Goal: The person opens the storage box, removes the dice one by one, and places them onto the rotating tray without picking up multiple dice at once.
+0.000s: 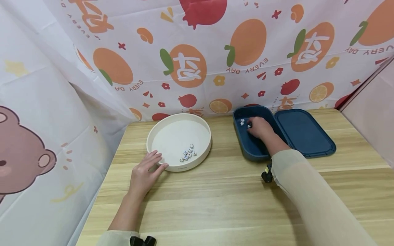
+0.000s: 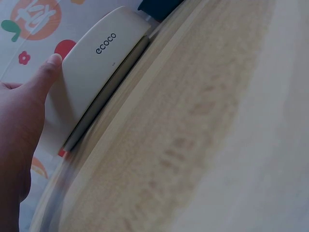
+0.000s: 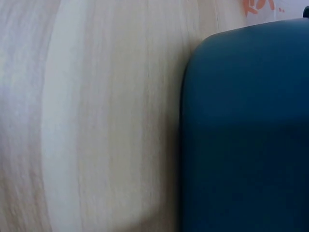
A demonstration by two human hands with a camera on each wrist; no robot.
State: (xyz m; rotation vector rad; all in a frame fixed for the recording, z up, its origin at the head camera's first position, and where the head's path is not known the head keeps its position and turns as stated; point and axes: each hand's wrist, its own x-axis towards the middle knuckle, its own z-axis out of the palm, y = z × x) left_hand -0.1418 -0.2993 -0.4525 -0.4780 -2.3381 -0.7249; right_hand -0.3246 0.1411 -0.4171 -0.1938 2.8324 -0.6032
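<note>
In the head view my left hand [image 1: 144, 173] rests at the near left rim of a round cream tray [image 1: 167, 131], fingers fairly straight. Its thumb [image 2: 46, 72] lies against the outer wall, which reads "ecoco" in the left wrist view. Several white dice [image 1: 186, 158] sit in a loose group at the tray's near right side. My right hand [image 1: 261, 129] reaches into a dark blue box [image 1: 249, 145] and pinches a die [image 1: 249, 126] between thumb and fingertips. A few more dice [image 1: 242, 122] lie beside it at the box's far left. The right wrist view shows only the box's outside.
A blue lid [image 1: 304, 133] lies flat against the box's right side. All stand on a wood-grain table [image 1: 209, 201]. Behind it hangs a fruit-print cloth [image 1: 215, 78], and a white cloth with a bear print [image 1: 21, 150] is at the left.
</note>
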